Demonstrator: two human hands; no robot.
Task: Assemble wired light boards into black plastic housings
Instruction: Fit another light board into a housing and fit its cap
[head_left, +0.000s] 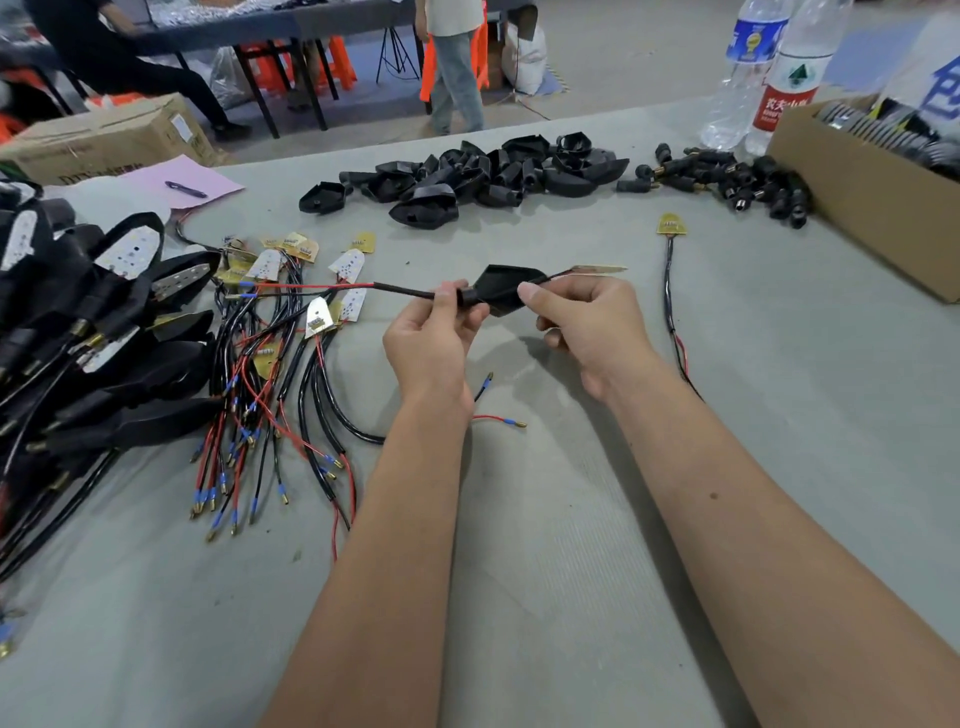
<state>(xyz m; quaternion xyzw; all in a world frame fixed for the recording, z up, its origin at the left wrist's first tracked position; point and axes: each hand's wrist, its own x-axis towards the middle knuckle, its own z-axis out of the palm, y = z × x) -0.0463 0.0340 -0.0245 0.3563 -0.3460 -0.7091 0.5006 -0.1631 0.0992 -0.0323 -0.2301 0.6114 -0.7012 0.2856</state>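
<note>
Above the counter, the left hand has a curled grip on the black housing at its neck; the right hand pinches its wide end, the light board poking out. One loose wired board lies right; two bottles stand behind.

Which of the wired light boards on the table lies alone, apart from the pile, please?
The gold-faced wired light board right of the hands, alone on the table.

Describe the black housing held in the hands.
The black plastic housing is matte and roughly triangular, with a round collar at its left end. It is held above the grey table, lying sideways. The left hand pinches the collar, where a black sleeved cable exits; the right hand grips its right end.
</note>
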